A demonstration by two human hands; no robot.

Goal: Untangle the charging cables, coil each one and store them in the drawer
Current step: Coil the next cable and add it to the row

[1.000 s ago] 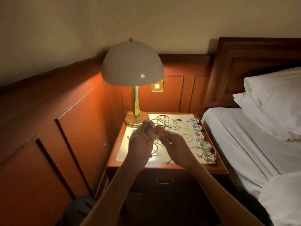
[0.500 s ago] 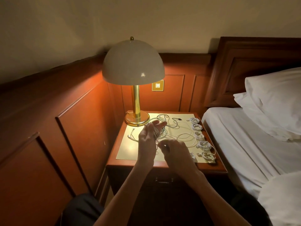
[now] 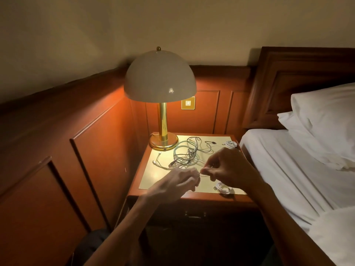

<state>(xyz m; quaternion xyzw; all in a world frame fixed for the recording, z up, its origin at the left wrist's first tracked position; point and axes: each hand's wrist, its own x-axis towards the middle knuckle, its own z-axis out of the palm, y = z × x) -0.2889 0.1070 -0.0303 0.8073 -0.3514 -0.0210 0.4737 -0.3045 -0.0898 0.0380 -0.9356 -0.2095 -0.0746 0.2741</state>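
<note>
A tangle of white and dark charging cables (image 3: 185, 155) lies on the nightstand top (image 3: 153, 181), just right of the lamp base. My left hand (image 3: 181, 180) is curled over the front of the top, gripping a white cable. My right hand (image 3: 226, 167) pinches the same thin cable (image 3: 202, 174) a little to the right. One coiled white cable (image 3: 223, 188) rests at the front right corner, another coiled white cable (image 3: 230, 144) at the back right. My right hand hides the space between them. The drawer (image 3: 195, 215) below, with its dark handle, is closed.
A brass lamp (image 3: 163, 120) with a dome shade stands at the back left of the nightstand. Wood panelling lines the wall to the left and behind. A bed (image 3: 292, 169) with white sheets and pillows adjoins on the right.
Both hands have come down and toward me from above the tangle. My right hand moved right and now pinches the cable; my left hand, earlier raised with fingers spread, is curled low.
</note>
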